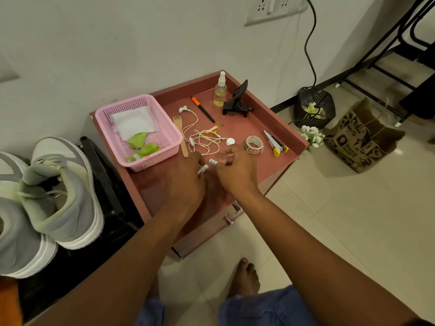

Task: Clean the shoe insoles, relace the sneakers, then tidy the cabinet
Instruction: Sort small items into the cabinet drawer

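A person leans over a low reddish-brown cabinet [270, 184] set against a white wall, both hands at work above its rimmed top. The left hand [186, 182] pinches a small white printed tube [202, 169] between curled fingers, while the right hand [235, 170] hovers just beside it; a matching white cap-like piece [213, 162] sits at that hand's fingertips, though whether the fingers actually pinch it cannot be told.

On the cabinet top, at ten o'clock from the hands, a pink plastic basket [164, 128] holds white tissue and green wipes. At twelve o'clock lie tangled white earphones [200, 135], a wooden fork [181, 135] and a small white cap [230, 141]. At one o'clock stand a spray bottle of yellowish liquid [220, 90], a black and orange pen [203, 109] and a black phone holder [237, 102]. A tape roll [254, 144] and a stapler [275, 143] rest at two o'clock.

A pair of grey and white sneakers [58, 191], laces in, sits on a black surface at nine o'clock, well apart from the hands.
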`<state>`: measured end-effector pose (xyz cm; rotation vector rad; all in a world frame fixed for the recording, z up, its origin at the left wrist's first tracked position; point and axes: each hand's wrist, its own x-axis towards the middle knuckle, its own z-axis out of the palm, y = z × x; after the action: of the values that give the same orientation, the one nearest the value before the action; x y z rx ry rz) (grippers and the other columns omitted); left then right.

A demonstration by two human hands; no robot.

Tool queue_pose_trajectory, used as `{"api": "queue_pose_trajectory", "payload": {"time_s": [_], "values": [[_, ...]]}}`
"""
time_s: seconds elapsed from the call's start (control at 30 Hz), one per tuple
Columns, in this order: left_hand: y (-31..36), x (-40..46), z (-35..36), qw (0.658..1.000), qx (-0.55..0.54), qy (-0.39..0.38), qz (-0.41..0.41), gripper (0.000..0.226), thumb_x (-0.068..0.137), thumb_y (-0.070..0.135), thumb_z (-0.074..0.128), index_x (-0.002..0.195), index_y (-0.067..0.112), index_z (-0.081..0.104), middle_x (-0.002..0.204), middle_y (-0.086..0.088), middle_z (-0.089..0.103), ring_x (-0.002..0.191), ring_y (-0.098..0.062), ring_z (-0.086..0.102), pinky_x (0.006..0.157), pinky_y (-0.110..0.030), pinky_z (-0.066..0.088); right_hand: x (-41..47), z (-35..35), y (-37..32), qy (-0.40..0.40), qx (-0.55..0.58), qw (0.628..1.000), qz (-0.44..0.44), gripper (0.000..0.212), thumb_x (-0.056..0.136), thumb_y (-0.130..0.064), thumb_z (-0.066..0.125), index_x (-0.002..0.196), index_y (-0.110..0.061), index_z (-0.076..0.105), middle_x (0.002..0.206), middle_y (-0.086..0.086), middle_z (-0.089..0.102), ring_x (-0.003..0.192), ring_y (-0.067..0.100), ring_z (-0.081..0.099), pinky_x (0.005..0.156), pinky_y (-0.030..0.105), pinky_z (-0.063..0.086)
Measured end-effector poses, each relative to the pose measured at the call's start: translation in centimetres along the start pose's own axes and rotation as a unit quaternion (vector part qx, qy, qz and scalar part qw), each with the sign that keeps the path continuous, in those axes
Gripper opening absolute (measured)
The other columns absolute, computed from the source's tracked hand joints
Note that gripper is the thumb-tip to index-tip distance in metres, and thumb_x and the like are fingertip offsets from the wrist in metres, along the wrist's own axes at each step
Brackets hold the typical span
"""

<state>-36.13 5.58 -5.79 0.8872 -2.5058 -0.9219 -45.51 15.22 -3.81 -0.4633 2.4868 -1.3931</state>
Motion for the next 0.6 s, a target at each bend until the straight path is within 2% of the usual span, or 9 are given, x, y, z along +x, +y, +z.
{"api": "queue_pose_trajectory", "payload": {"time_s": [0.07,0.17,0.23,0.3,0.37,0.43,0.5,0.6], "values": [[0.3,0.0,0.1,0.998,-0.052,0.013,-0.011,0.015,0.085,0.032,0.062,0.098,0.033,0.055,0.087,0.008,0.066,0.084,-0.020,0.066,0.076,-0.045,0.057,-0.2,0.3,-0.1,-0.018,0.036,0.999,0.028,0.027,0.087,-0.015,0.073,0.113,-0.022,0.070,0.090,-0.009,0.062,0.089,0.015,0.064,0.076,0.029,0.054],[1.2,-0.3,-0.2,0.991,-0.123,0.033,-0.032,0.016,0.085,0.021,0.065,0.095,0.031,0.060,0.085,0.010,0.066,0.082,-0.014,0.066,0.079,-0.043,0.058,-0.3,0.9,-0.1,-0.050,0.054,0.996,0.055,0.035,0.089,-0.014,0.069,0.122,-0.024,0.070,0.102,-0.008,0.062,0.098,0.014,0.064,0.079,0.029,0.057],[1.5,-0.4,-0.3,0.986,-0.148,0.046,-0.060,0.015,0.084,0.015,0.067,0.093,0.027,0.063,0.082,0.009,0.067,0.078,-0.009,0.066,0.075,-0.035,0.056,-0.3,1.2,-0.1,-0.062,0.071,0.993,0.066,0.034,0.090,-0.014,0.068,0.123,-0.023,0.071,0.107,-0.006,0.066,0.102,0.015,0.066,0.086,0.035,0.060],[1.5,-0.4,-0.3,0.981,-0.156,0.060,-0.096,0.015,0.085,0.014,0.071,0.092,0.026,0.067,0.080,0.010,0.068,0.074,-0.002,0.064,0.069,-0.026,0.051,-0.2,1.4,0.2,-0.065,0.082,0.992,0.068,0.025,0.089,-0.016,0.072,0.113,-0.022,0.075,0.098,-0.007,0.072,0.095,0.016,0.070,0.085,0.038,0.061],[1.4,-0.3,-0.3,0.975,-0.164,0.077,-0.129,0.014,0.084,0.013,0.074,0.090,0.026,0.070,0.078,0.011,0.069,0.071,0.001,0.063,0.068,-0.022,0.049,-0.2,1.6,0.4,-0.072,0.077,0.993,0.051,0.019,0.085,-0.016,0.077,0.103,-0.023,0.077,0.091,-0.007,0.074,0.087,0.014,0.072,0.081,0.038,0.062],[1.4,-0.1,-0.4,0.969,-0.169,0.087,-0.160,0.014,0.083,0.011,0.076,0.091,0.023,0.073,0.077,0.013,0.068,0.071,0.003,0.062,0.065,-0.014,0.046,-0.2,1.7,0.6,-0.080,0.057,0.995,0.010,0.019,0.083,-0.016,0.079,0.099,-0.025,0.077,0.092,-0.008,0.075,0.087,0.011,0.071,0.081,0.035,0.061],[1.3,0.0,-0.4,0.964,-0.173,0.090,-0.180,0.015,0.083,0.009,0.076,0.092,0.020,0.074,0.076,0.014,0.067,0.069,0.005,0.060,0.060,-0.007,0.042,-0.1,1.7,0.7,-0.088,0.032,0.995,-0.030,0.020,0.081,-0.012,0.079,0.097,-0.025,0.077,0.091,-0.011,0.074,0.087,0.007,0.069,0.079,0.027,0.058],[1.1,0.1,-0.6,0.960,-0.179,0.102,-0.189,0.016,0.081,0.008,0.076,0.091,0.020,0.074,0.075,0.012,0.068,0.068,0.005,0.061,0.060,-0.009,0.047,-0.3,1.9,0.9,-0.091,-0.024,0.993,-0.076,0.021,0.083,-0.010,0.076,0.096,-0.026,0.078,0.088,-0.013,0.072,0.081,0.004,0.066,0.071,0.019,0.053]]}}
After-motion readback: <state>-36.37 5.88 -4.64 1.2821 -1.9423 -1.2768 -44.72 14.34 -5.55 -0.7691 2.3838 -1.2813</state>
